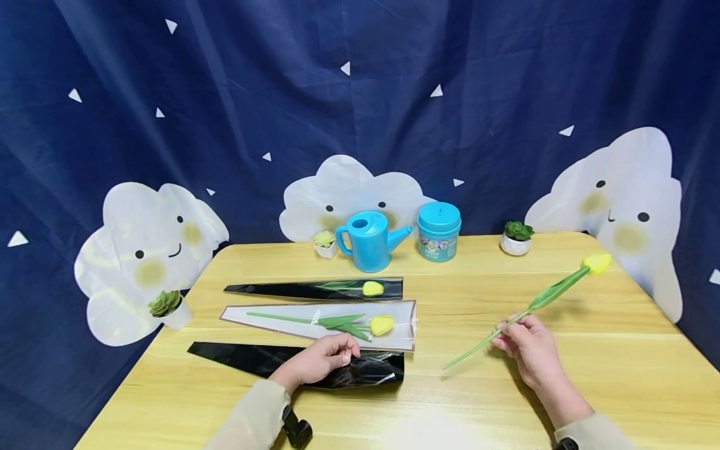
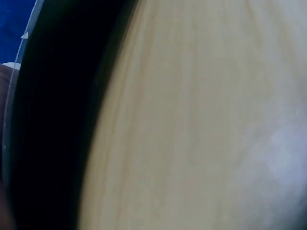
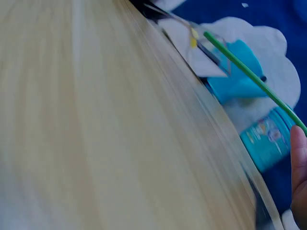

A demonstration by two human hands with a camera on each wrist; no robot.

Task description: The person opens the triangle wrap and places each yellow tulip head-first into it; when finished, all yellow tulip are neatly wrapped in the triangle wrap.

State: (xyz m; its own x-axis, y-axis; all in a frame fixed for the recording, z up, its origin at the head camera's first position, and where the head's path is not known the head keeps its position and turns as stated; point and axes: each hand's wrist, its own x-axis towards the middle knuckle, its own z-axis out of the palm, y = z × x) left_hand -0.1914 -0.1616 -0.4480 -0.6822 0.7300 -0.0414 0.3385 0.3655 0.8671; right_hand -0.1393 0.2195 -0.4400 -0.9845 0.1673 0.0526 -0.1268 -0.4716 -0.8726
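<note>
A yellow artificial tulip (image 1: pixel 557 289) is pinched by its green stem in my right hand (image 1: pixel 529 347), bloom up to the right and stem end down to the left. In the right wrist view the stem (image 3: pixel 249 74) runs up from the thumb. With its fingertips and thumb, my left hand (image 1: pixel 323 361) grips the upper film of a black flower sleeve (image 1: pixel 371 370) with a clear front. The sleeve's wide end faces right. Beyond it lie a white sleeve (image 1: pixel 264 317) with one yellow tulip (image 1: pixel 381 325) and a narrow black sleeve (image 1: pixel 281 290) with another yellow tulip (image 1: pixel 372 289).
Along the back of the wooden table (image 1: pixel 461 412) stand a blue watering can (image 1: pixel 368 242), a blue lidded tub (image 1: pixel 439 232) and two small potted plants (image 1: pixel 325 244). Another potted succulent (image 1: pixel 169 309) sits at the left edge. A dark blue curtain (image 1: pixel 236 81) hangs behind.
</note>
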